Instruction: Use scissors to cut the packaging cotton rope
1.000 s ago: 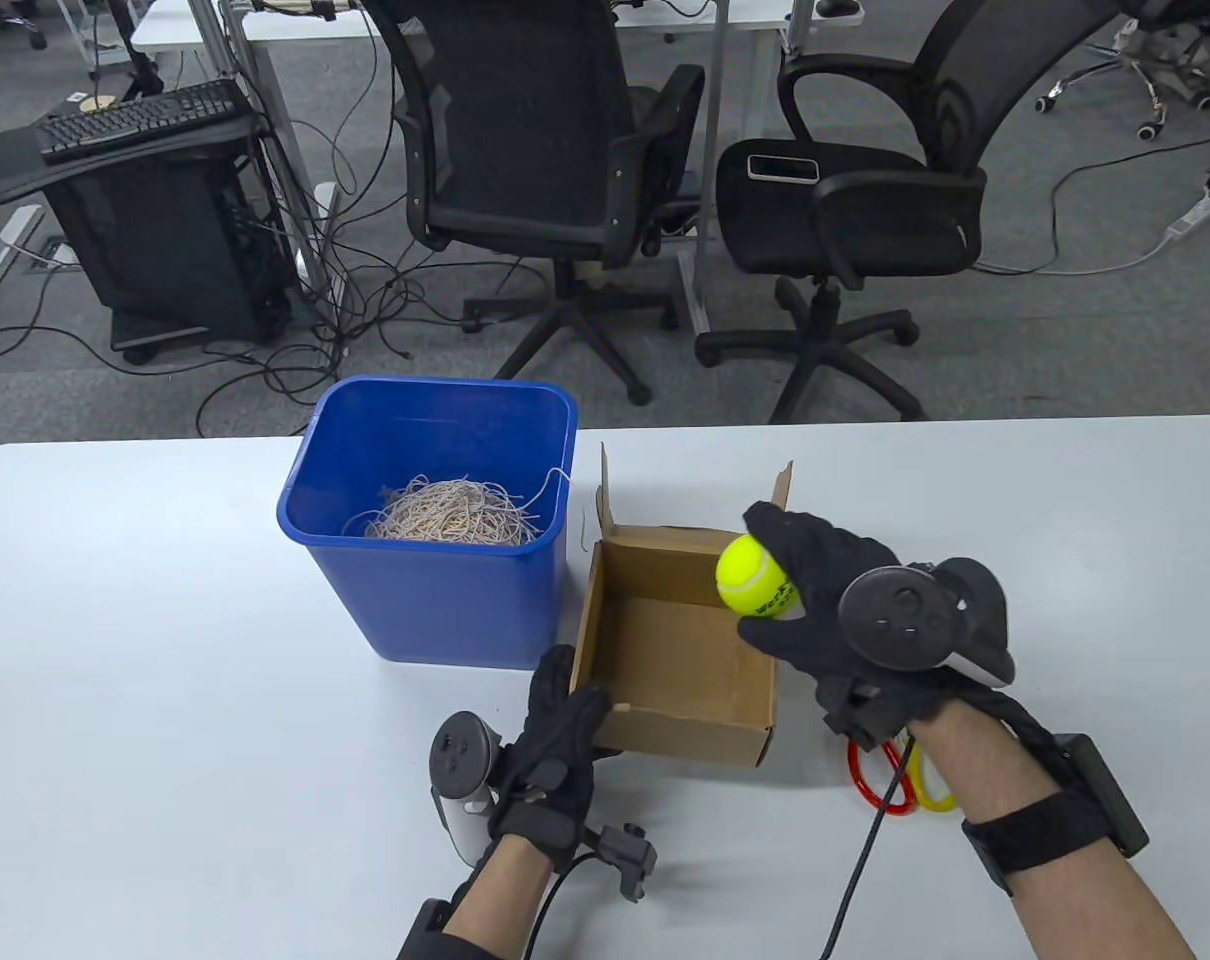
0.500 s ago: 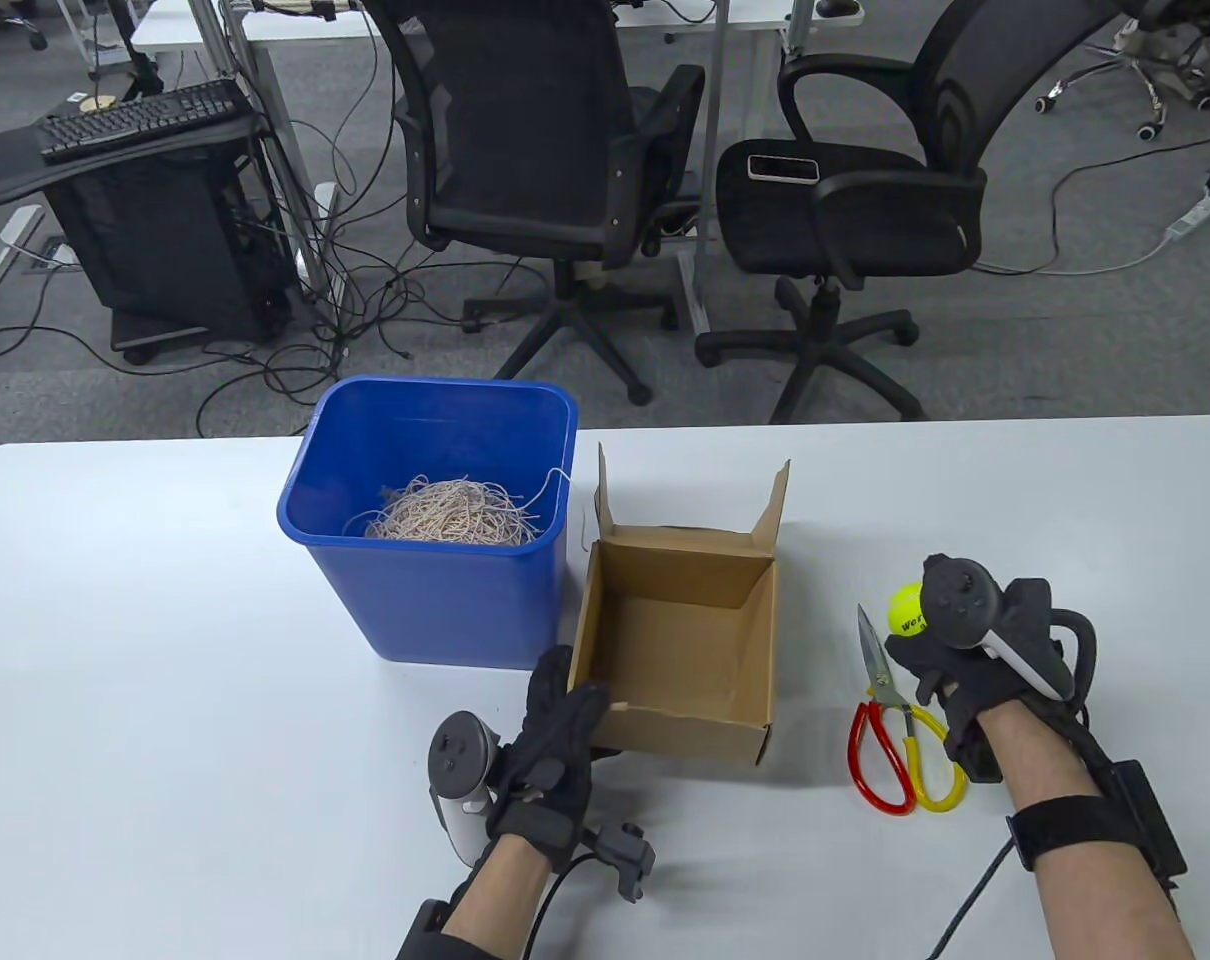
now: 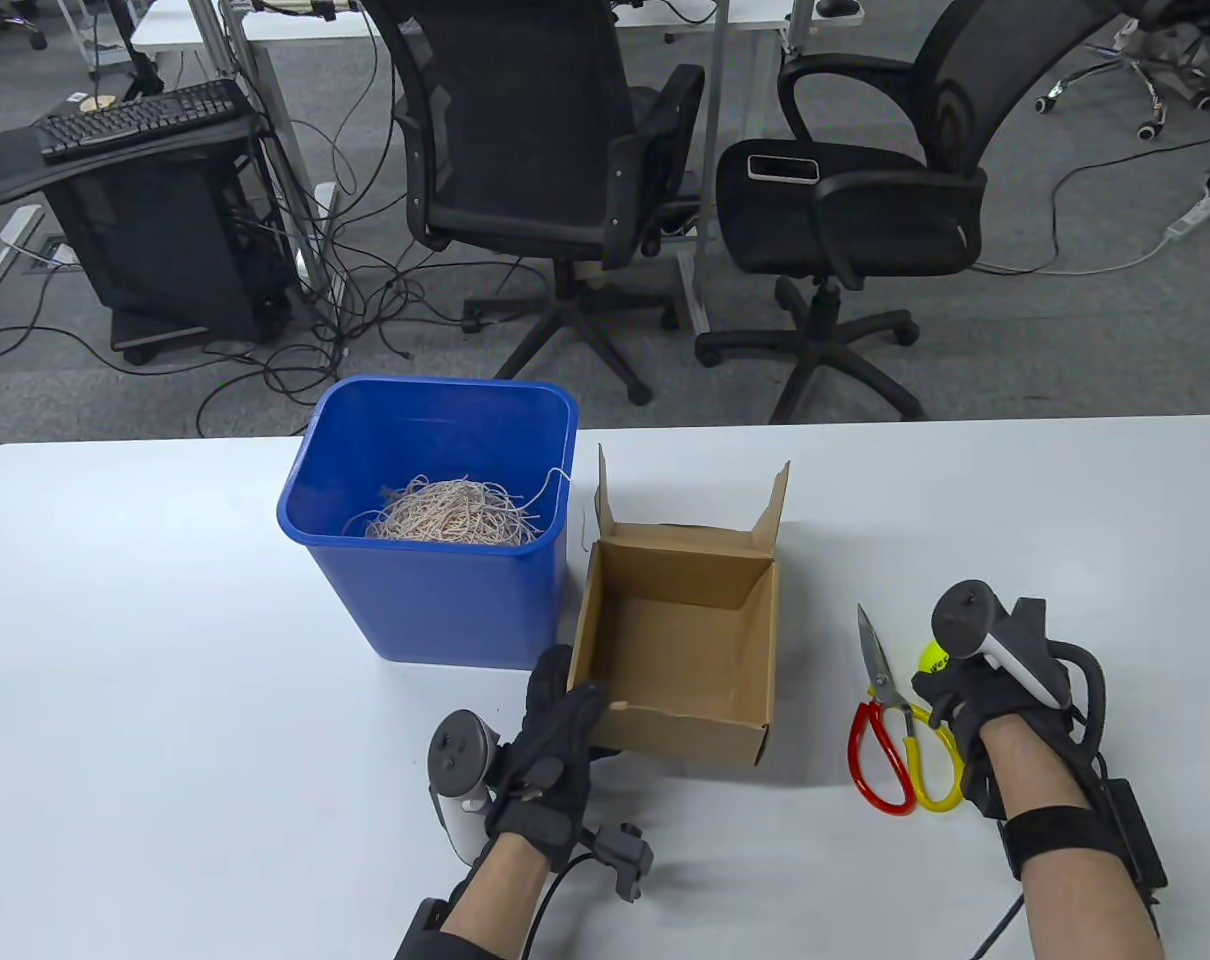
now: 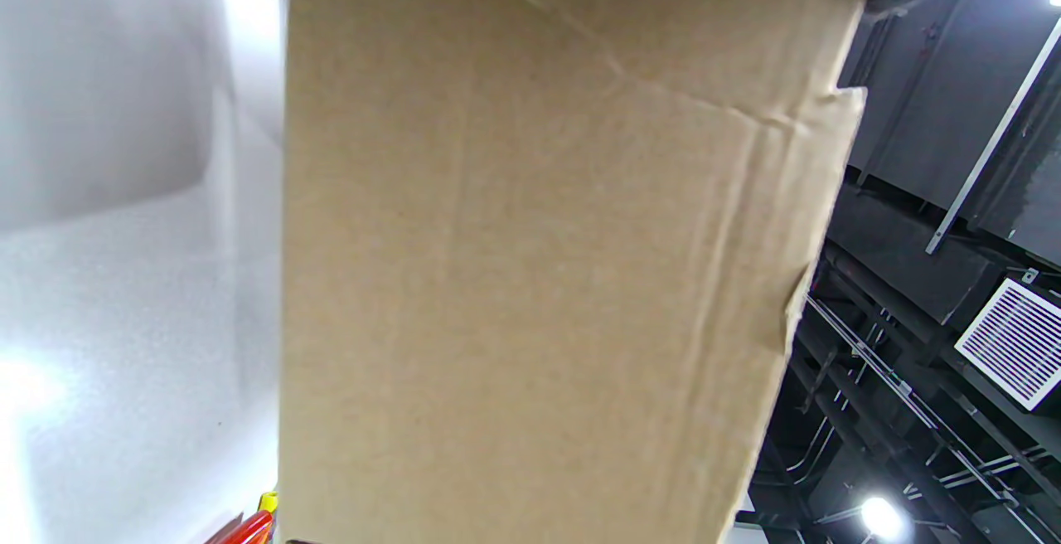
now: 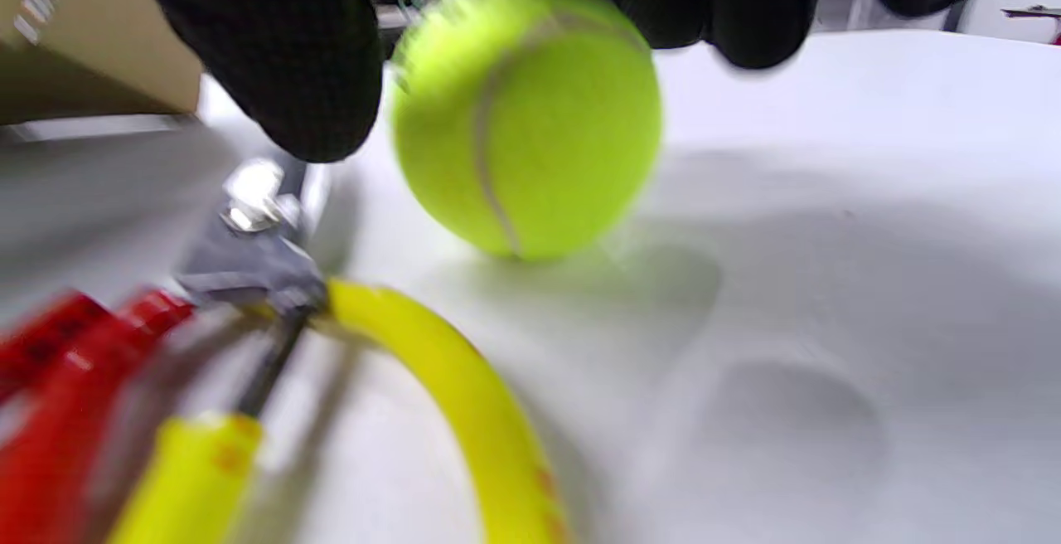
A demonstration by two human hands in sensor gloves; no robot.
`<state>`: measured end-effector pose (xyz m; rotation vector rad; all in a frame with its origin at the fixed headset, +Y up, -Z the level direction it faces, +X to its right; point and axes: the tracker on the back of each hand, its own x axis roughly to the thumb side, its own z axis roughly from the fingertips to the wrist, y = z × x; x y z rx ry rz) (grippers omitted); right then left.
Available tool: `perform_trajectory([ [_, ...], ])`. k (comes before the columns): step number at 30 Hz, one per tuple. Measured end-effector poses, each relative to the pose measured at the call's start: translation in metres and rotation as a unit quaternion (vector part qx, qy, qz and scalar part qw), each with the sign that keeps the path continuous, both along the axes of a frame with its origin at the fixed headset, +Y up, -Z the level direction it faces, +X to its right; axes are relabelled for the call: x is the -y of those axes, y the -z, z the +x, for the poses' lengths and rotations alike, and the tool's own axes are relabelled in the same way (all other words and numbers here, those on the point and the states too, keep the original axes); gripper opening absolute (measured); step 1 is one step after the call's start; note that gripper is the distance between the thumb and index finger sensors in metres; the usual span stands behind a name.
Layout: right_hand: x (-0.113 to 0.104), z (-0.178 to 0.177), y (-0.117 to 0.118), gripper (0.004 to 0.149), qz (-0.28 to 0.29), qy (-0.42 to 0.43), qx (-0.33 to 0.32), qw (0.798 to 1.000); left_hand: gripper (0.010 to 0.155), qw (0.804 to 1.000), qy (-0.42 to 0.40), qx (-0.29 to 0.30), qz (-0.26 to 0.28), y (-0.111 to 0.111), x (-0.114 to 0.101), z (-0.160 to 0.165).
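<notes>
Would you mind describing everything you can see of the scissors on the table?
The scissors lie flat on the white table, right of the cardboard box. The blades look like bare metal, are closed, and point away from the person; a shiny pivot screw joins them. One large loop handle is red, the other yellow, seemingly plastic-coated. The right hand hovers at the yellow loop, the tennis ball beneath its fingers beside the handles. Whether the hand touches the scissors cannot be told.
</notes>
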<state>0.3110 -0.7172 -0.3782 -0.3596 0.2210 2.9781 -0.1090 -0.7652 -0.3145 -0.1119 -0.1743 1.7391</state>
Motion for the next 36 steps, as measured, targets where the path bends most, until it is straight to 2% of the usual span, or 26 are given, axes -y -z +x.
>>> perform_trajectory([
  [3,-0.016,-0.013,-0.014,0.091,0.065,0.081,-0.048,0.993,0.096,1.000,0.005,0.003,0.004,0.001,0.001,0.000],
  [5,-0.027,-0.025,-0.024,0.090,0.123,0.139,-0.087,0.979,0.096,1.000,0.007,0.002,0.008,0.000,0.002,0.001],
  [7,-0.038,-0.041,-0.039,0.087,0.195,0.218,-0.154,0.944,0.096,1.000,0.006,0.004,0.010,0.000,0.002,0.002],
  [9,-0.043,-0.056,-0.054,0.088,0.240,0.285,-0.200,0.906,0.096,1.000,0.005,0.004,0.014,0.000,0.001,0.001],
  [12,-0.036,-0.076,-0.073,0.089,0.270,0.333,-0.238,0.872,0.096,1.000,0.008,0.004,0.024,-0.002,-0.002,0.000],
  [13,-0.034,-0.081,-0.074,0.089,0.278,0.334,-0.244,0.867,0.096,1.000,0.010,0.005,0.026,-0.002,-0.002,-0.001],
  [14,-0.035,-0.085,-0.074,0.089,0.254,0.319,-0.275,0.871,0.096,0.999,0.012,0.006,0.030,-0.002,-0.003,-0.001],
  [15,-0.035,-0.087,-0.079,0.090,0.255,0.301,-0.273,0.877,0.096,0.999,0.010,0.005,0.032,-0.002,-0.005,-0.002],
  [17,-0.039,-0.091,-0.082,0.090,0.285,0.294,-0.287,0.866,0.096,0.999,0.005,0.005,0.035,-0.004,-0.006,-0.002],
  [36,-0.030,-0.088,-0.092,0.089,0.263,0.286,-0.292,0.874,0.095,0.999,0.007,0.011,0.046,-0.006,-0.008,-0.001],
])
